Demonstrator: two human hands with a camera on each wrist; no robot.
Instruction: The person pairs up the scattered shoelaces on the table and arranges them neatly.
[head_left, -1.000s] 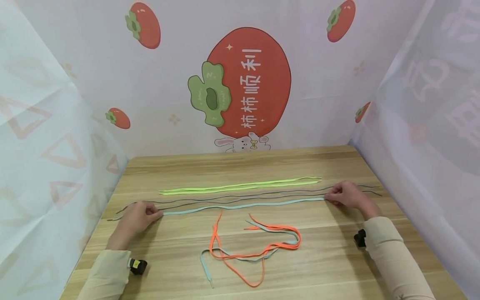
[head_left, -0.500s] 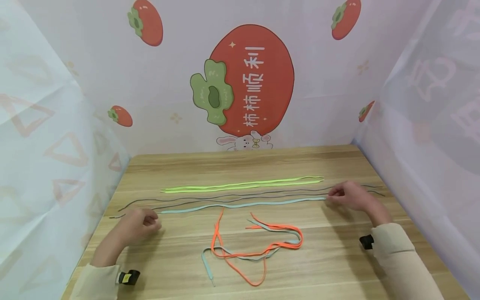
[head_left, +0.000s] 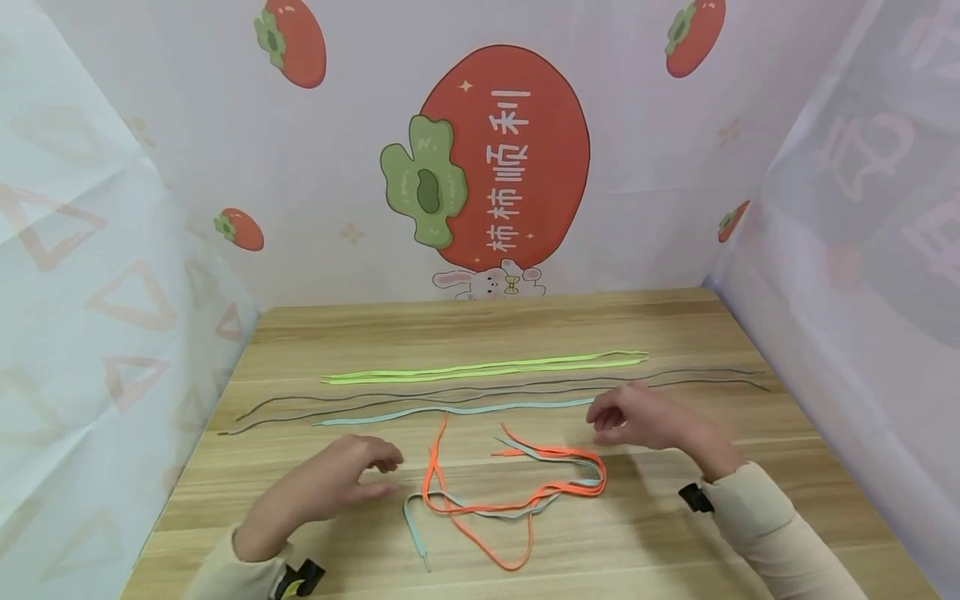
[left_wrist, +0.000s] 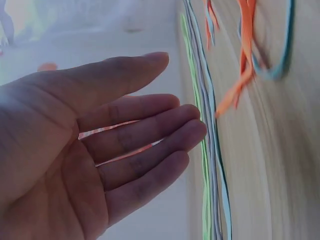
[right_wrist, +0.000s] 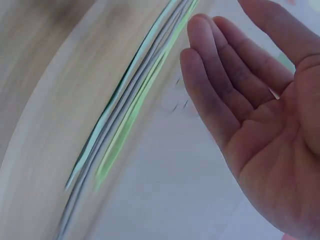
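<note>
My left hand (head_left: 337, 477) hovers left of a loose tangle of orange shoelaces (head_left: 487, 546) and a light blue shoelace (head_left: 414, 533). Its fingers are relaxed and hold nothing, as the palm in the left wrist view shows. Over on the other side, my right hand (head_left: 647, 417) is above the table to the upper right of the tangle. It too is bare-palmed in the right wrist view, fingers slightly bent. In the head view it covers the right end of a second light blue shoelace (head_left: 495, 408), which lies stretched out across the table.
Behind the straight blue lace, grey shoelaces (head_left: 697, 382) run nearly the table's width. Neon green shoelaces (head_left: 480, 367) lie farther back. The wooden table (head_left: 480, 321) meets a printed backdrop (head_left: 330, 183) at its rear edge, with white sheets on both sides.
Both hands have let go of the ends of the straight blue lace and moved inward and nearer, toward the orange and blue tangle. The laces stay where they lie.
</note>
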